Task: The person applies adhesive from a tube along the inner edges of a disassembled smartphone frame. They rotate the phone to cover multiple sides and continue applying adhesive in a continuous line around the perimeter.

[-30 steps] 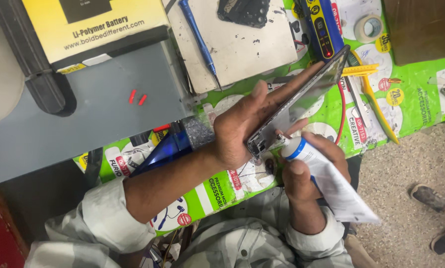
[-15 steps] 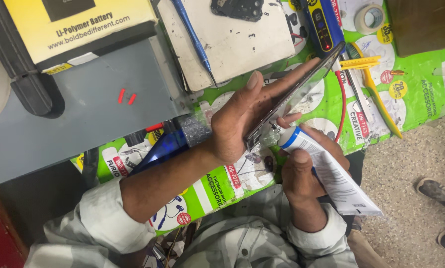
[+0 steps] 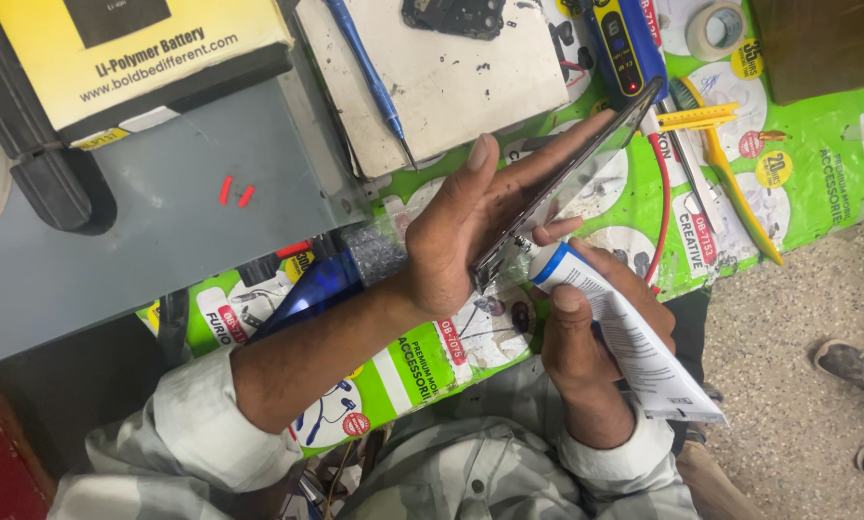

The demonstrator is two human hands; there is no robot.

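Observation:
My left hand (image 3: 470,226) grips a thin dark phone (image 3: 586,154) held on edge, tilted up toward the right, with fingers wrapped over it. My right hand (image 3: 595,308) squeezes a white tube of glue (image 3: 634,347) with a blue neck. The tube's nozzle touches the phone's lower edge near my left palm. Both hands are over the green printed mat (image 3: 817,164) at the front of the bench.
A white work board (image 3: 451,87) carries a blue screwdriver (image 3: 369,82) and a black part (image 3: 461,14). A yellow-labelled box (image 3: 133,53), a grey lid (image 3: 143,231), yellow plastic pry tools (image 3: 730,164), a tape roll (image 3: 716,29) and a red wire (image 3: 665,212) lie around. Someone's shoes (image 3: 851,366) stand on the floor.
The tube's nozzle has slid along the phone's lower edge toward my left palm, and both hands have shifted slightly in the view.

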